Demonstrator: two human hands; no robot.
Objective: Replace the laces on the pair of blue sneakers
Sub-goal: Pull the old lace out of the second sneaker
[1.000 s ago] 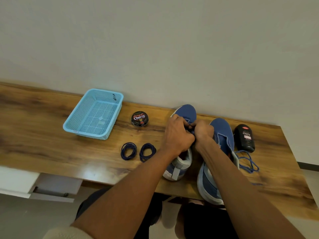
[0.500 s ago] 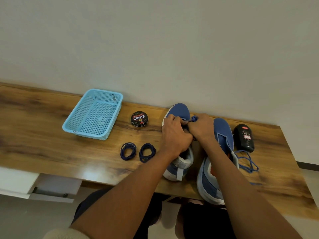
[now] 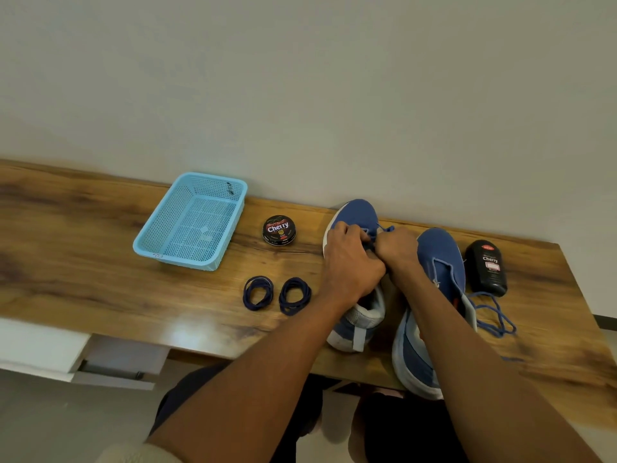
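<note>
Sneaker [image 3: 354, 217] under both hands [image 3: 350, 259] [image 3: 397, 248] — lace [image 3: 384, 228] between fingertips.

I count two blue sneakers, the left sneaker [image 3: 355, 215] and the right sneaker [image 3: 440, 259]. I count two coiled dark navy laces, one [image 3: 257, 293] beside the other [image 3: 294, 295], and one loose blue lace [image 3: 494, 315]. I count one light blue basket [image 3: 157, 248], one Cherry polish tin [image 3: 279, 230], one black Cherry bottle [image 3: 486, 267], and two hands, left [image 3: 350, 262] and right [image 3: 397, 247].
</note>
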